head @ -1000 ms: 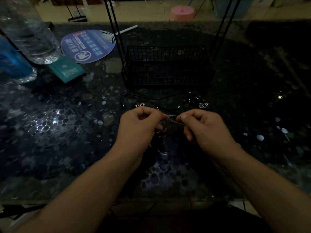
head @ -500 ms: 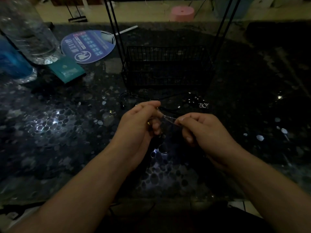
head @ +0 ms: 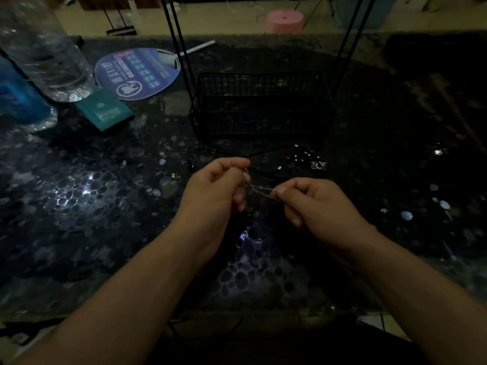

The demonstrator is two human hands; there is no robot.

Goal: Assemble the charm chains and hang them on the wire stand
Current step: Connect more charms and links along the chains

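Note:
A thin silver chain (head: 259, 190) is stretched between my two hands above the dark pebble-patterned table. My left hand (head: 216, 191) pinches one end with curled fingers; my right hand (head: 313, 204) pinches the other end between thumb and forefinger. Beyond the hands lie a black cord (head: 266, 168), several small dark beads (head: 303, 155) and a small silver camera-shaped charm (head: 318, 165). The black wire stand (head: 261, 101), a mesh basket with tall rods, rises behind them. The scene is dim, so any charm in the left hand is hidden.
At the back left stand a clear plastic bottle (head: 44, 48) and a blue bottle (head: 18, 93). A teal booklet (head: 104, 110) and a round blue hand fan (head: 138, 73) lie beside them. A pink stool (head: 284, 21) sits on the floor past the table's far edge.
My left hand has turned and lifted slightly, and my right hand has drawn a little right and down, so a longer piece of chain shows between them.

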